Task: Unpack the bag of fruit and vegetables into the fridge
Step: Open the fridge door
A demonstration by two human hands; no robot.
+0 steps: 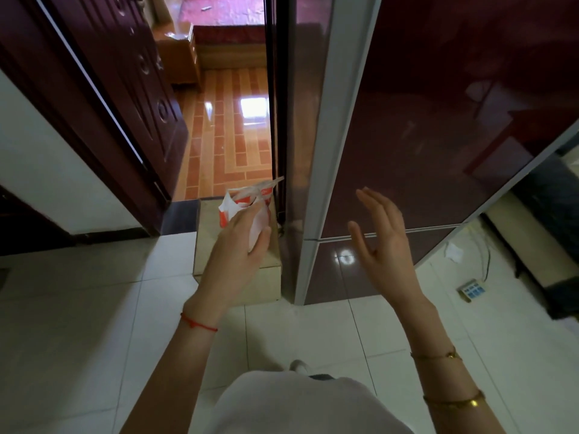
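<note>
A dark red glossy fridge point(423, 145) with a grey edge strip stands at the right, both its doors closed. My left hand point(241, 249) holds a crumpled white and red plastic bag point(247, 208) just left of the fridge, above a beige cardboard box point(269, 277). I cannot tell what the bag contains. My right hand point(380, 242) is raised in front of the lower part of the upper fridge door, fingers spread, holding nothing. No fruit or vegetables are visible.
An open dark wooden door point(125, 89) at the left leads to a room with an orange tiled floor point(232, 126). I stand on white floor tiles point(94, 339). A power strip point(471, 289) and cable lie on the floor right of the fridge.
</note>
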